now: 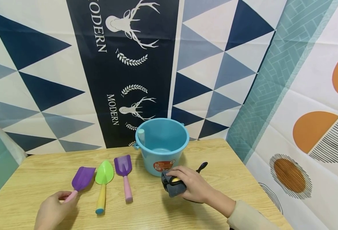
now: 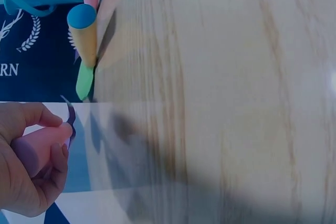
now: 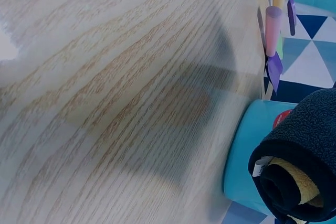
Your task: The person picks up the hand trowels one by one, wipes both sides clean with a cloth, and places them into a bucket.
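Note:
At the front left, my left hand (image 1: 54, 207) pinches the pink handle of a purple toy shovel (image 1: 83, 178). In the left wrist view, thumb and fingers are curled round that handle (image 2: 44, 148). A green trowel (image 1: 104, 172) with a yellow handle lies just right of it, then a second purple shovel (image 1: 123, 164). My right hand (image 1: 193, 185) grips a rolled dark grey cloth (image 1: 173, 188) with a yellow inner side, held in front of the blue bucket (image 1: 161, 137). In the right wrist view, the cloth roll (image 3: 310, 129) shows its end, with a white tag.
The wooden table (image 1: 146, 214) bears the tools and bucket. A pale blue handle end (image 1: 141, 135) shows inside the bucket rim. A black tip (image 1: 202, 166) sticks out beyond my right hand. Patterned cloth walls (image 1: 215, 64) stand behind and at the sides.

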Action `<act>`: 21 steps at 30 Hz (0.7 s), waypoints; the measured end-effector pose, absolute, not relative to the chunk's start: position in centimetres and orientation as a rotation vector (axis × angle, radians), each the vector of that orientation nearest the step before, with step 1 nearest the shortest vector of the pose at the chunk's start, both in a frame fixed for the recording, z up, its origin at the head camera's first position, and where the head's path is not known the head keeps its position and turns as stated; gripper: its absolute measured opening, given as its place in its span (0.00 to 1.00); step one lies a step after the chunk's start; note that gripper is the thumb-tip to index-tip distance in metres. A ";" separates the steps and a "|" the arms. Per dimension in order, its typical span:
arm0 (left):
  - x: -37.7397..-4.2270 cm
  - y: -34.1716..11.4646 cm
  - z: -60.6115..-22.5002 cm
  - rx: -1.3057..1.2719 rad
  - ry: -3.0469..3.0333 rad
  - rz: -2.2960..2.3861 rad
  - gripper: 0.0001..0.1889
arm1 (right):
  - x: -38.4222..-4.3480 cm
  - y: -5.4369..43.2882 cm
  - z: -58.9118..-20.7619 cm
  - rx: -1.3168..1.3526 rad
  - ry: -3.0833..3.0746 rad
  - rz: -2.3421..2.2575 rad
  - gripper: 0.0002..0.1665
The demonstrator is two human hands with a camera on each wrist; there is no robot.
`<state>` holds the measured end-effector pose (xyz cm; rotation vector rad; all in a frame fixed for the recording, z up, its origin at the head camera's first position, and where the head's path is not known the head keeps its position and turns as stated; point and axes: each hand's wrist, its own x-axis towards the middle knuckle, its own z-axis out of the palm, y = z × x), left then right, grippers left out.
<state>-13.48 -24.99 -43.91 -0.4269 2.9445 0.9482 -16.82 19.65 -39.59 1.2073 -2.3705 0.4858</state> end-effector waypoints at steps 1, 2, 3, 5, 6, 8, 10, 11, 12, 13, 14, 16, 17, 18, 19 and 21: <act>-13.4 -25.0 -43.8 -0.424 2.940 0.949 0.35 | -16.8 19.7 -39.6 1.207 -2.372 0.485 0.36; -13.4 -25.0 -43.7 -0.418 2.939 0.949 0.35 | -16.8 19.7 -39.6 1.206 -2.375 0.484 0.36; -13.3 -25.1 -43.6 -0.411 2.940 0.952 0.34 | -16.8 19.6 -39.5 1.205 -2.378 0.483 0.36; -13.3 -25.1 -43.3 -0.398 2.931 0.964 0.31 | -16.8 19.7 -39.5 1.205 -2.385 0.479 0.36; -13.2 -25.1 -43.1 -0.386 2.926 0.974 0.29 | -16.9 19.7 -39.4 1.204 -2.385 0.478 0.36; -13.1 -25.0 -42.9 -0.371 2.914 0.983 0.27 | -16.9 19.7 -39.3 1.203 -2.383 0.474 0.36; -13.0 -24.9 -42.5 -0.367 2.896 0.991 0.27 | -16.9 19.7 -39.2 1.204 -2.379 0.472 0.36; -12.9 -24.8 -42.4 -0.363 2.892 0.990 0.27 | -16.9 19.6 -39.2 1.204 -2.375 0.474 0.37; -12.9 -24.8 -42.3 -0.361 2.888 0.991 0.27 | -16.9 19.6 -39.1 1.203 -2.374 0.474 0.37; -12.8 -24.7 -42.2 -0.358 2.888 0.989 0.27 | -16.9 19.6 -39.1 1.202 -2.375 0.475 0.37; -12.8 -24.6 -42.1 -0.355 2.887 0.989 0.27 | -16.9 19.6 -39.1 1.201 -2.376 0.476 0.37; -12.7 -24.3 -41.9 -0.347 2.895 0.985 0.26 | -16.9 19.5 -39.1 1.200 -2.377 0.477 0.37; -12.6 -24.2 -41.8 -0.344 2.896 0.986 0.26 | -16.9 19.5 -39.1 1.199 -2.376 0.476 0.37; -12.6 -24.0 -41.7 -0.341 2.893 0.991 0.26 | -16.9 19.5 -39.1 1.197 -2.376 0.474 0.38; -12.5 -23.9 -41.6 -0.336 2.892 0.994 0.25 | -16.9 19.5 -39.1 1.196 -2.375 0.474 0.38; -12.5 -23.5 -41.5 -0.326 2.888 1.004 0.25 | -16.9 19.5 -39.1 1.194 -2.374 0.473 0.39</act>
